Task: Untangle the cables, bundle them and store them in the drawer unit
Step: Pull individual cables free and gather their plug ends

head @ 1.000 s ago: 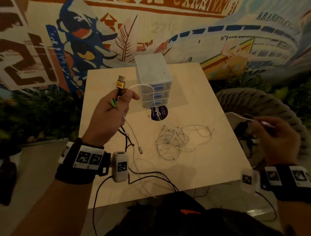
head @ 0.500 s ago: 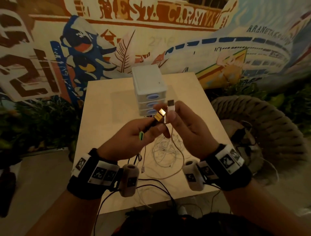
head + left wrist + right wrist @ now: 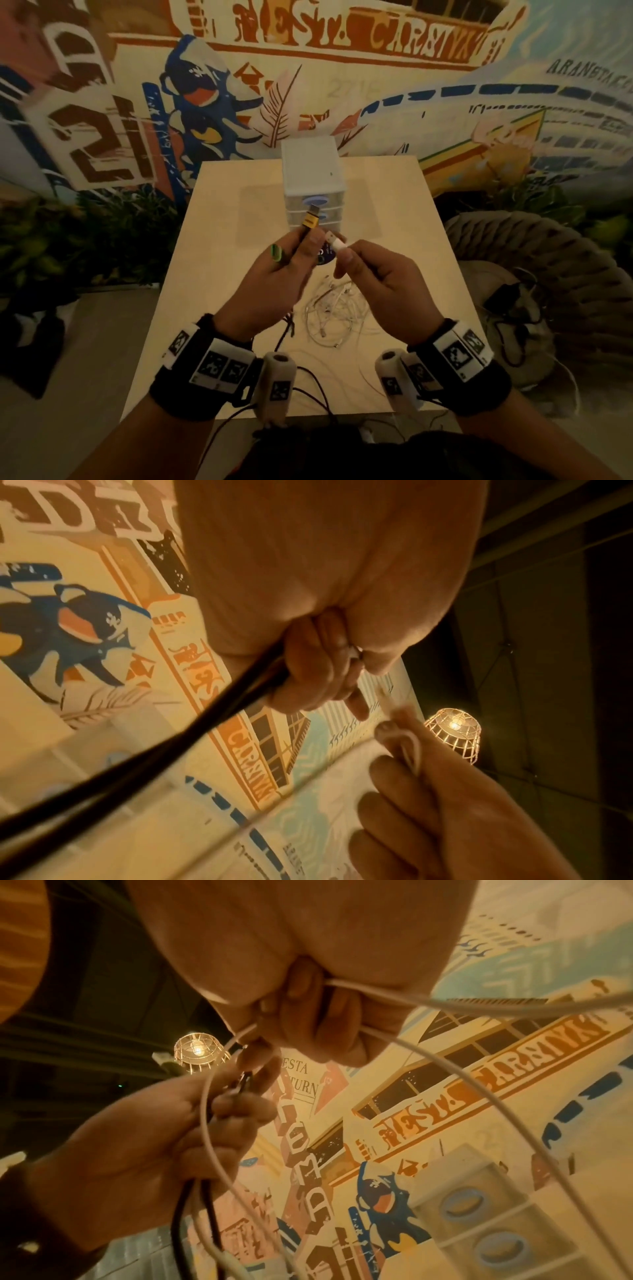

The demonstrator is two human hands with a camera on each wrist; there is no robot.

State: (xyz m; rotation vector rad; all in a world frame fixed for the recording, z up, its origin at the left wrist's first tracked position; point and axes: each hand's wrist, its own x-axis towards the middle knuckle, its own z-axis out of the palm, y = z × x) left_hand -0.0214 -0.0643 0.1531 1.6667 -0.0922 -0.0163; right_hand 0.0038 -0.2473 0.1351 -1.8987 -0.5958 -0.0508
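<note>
My left hand (image 3: 291,260) grips a black cable (image 3: 143,758) just below its yellow-collared plug (image 3: 311,219), which points up in front of the drawer unit (image 3: 313,185). Close beside it my right hand (image 3: 356,265) pinches a white cable (image 3: 462,1074) at its white USB plug (image 3: 337,242). The two hands nearly touch above the table (image 3: 222,212). Below them a tangle of thin white cables (image 3: 337,308) lies on the tabletop. The drawer unit is small, translucent white, with three shut drawers with blue handles.
A round dark sticker or disc (image 3: 325,257) peeks out between my hands on the table. A woven round chair (image 3: 548,260) with dark items on it stands to the right. A painted mural wall (image 3: 342,85) is close behind the table. Black wires (image 3: 315,394) trail over the near table edge.
My right hand came in from the far right with the white plug and met the left hand over the table. The left hand shifted right, now holding its plug before the drawers.
</note>
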